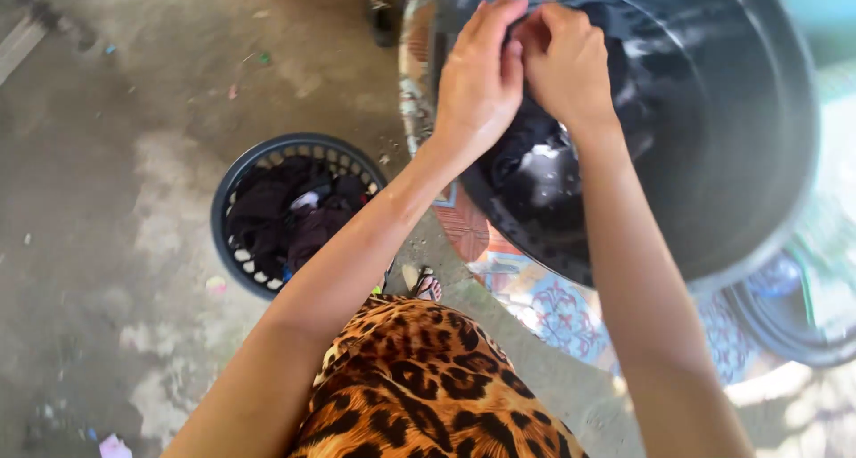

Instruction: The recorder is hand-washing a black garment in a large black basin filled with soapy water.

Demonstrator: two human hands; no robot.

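Bare concrete floor (116, 199), stained and littered with small scraps, forms the ground throughout. Large dark basin (758, 155) stands raised at upper right on a patterned cloth (553, 311); its interior looks wet and glossy. Round dark laundry basket (234, 190) sits on the floor to the left, well apart from the basin's contents, loaded with dark clothes. Leopard-print garment (419, 387) worn by the person fills the lower centre.

Dark wet cloth (535, 155) lies inside the basin, bunched, its upper end drawn up between both hands. Left hand (481, 74) and right hand (562, 61) are pressed together, fingers closed narrow on that cloth, apparently scrubbing it.

Risk, as judged: the slick fabric could slip from the grip, and water spilling over the rim would wet the concrete where a sandalled foot (428, 287) stands
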